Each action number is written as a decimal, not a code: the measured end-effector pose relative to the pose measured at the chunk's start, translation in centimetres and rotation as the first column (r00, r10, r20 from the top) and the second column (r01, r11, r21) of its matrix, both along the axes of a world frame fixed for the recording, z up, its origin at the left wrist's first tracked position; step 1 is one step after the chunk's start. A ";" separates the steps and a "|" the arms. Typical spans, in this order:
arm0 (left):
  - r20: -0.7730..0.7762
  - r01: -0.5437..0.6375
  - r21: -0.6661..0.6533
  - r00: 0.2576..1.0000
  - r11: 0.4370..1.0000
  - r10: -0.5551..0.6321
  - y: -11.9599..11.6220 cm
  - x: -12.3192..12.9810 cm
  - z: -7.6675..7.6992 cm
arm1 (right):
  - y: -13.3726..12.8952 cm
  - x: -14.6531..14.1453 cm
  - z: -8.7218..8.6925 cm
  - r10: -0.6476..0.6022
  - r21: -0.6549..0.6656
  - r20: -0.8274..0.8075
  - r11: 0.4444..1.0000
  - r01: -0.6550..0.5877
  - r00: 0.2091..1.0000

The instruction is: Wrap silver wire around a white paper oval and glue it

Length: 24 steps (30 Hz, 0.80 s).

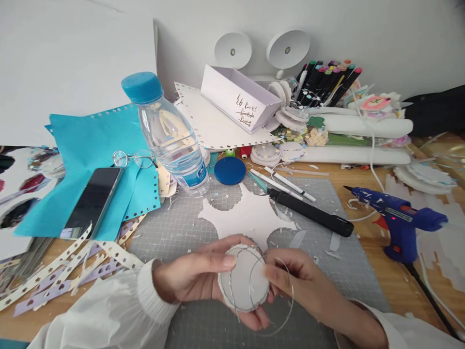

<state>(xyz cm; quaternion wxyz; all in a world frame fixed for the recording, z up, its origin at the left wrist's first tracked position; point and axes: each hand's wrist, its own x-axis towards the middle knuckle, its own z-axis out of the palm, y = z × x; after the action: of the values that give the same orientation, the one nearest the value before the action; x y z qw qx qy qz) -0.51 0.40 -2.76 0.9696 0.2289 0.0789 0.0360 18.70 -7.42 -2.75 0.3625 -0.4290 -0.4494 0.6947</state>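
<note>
My left hand (pixel 207 271) holds a round white disc (pixel 242 283) from the left, its thumb on the face and its other fingers beneath. Thin silvery wire (pixel 291 295) crosses the disc and loops out to its right. At the disc's right edge, my right hand (pixel 294 274) pinches the wire between thumb and fingers. Behind both hands, a white paper offcut (pixel 247 213) with curved cutouts lies on the grey cutting mat (pixel 163 237).
A water bottle (pixel 174 140) stands behind left, near a phone (pixel 92 201) and glasses (pixel 134 159) on blue paper. A blue lid (pixel 230 170), a black-handled tool (pixel 312 213) and white pens lie behind the offcut. A blue glue gun (pixel 403 223) stands right.
</note>
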 end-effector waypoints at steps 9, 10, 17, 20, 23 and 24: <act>-0.035 -0.199 0.103 0.978 0.975 0.204 -0.4 -0.1 0.7 | -0.2 0.5 -0.6 -0.467 0.218 0.066 0.869 0.444 0.882; -0.037 -0.212 0.122 0.975 0.970 0.218 -0.4 0.0 0.8 | -0.3 0.5 -0.5 -0.480 0.309 0.091 0.847 0.433 0.873; -0.059 -0.296 0.361 0.939 0.884 0.339 -0.3 0.6 0.7 | -1.0 0.1 -0.1 -0.452 0.701 0.331 0.705 0.104 0.828; -0.047 -0.314 0.395 0.932 0.863 0.360 -0.3 0.7 0.5 | -1.0 0.2 0.0 -0.426 0.699 0.408 0.714 0.023 0.807; -0.060 -0.320 0.394 0.926 0.862 0.372 -0.4 0.7 0.4 | -0.8 0.2 0.2 -0.428 0.706 0.431 0.708 -0.002 0.794; -0.065 -0.316 0.392 0.927 0.864 0.369 -0.4 0.7 0.4 | -0.8 0.2 0.2 -0.434 0.718 0.433 0.696 -0.010 0.790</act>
<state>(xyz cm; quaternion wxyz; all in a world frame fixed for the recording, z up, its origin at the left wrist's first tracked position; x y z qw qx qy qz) 0.20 -0.03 -2.33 0.8781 0.3938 0.1769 0.2061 18.91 -8.24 -2.50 0.4241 -0.5026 -0.7049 0.2657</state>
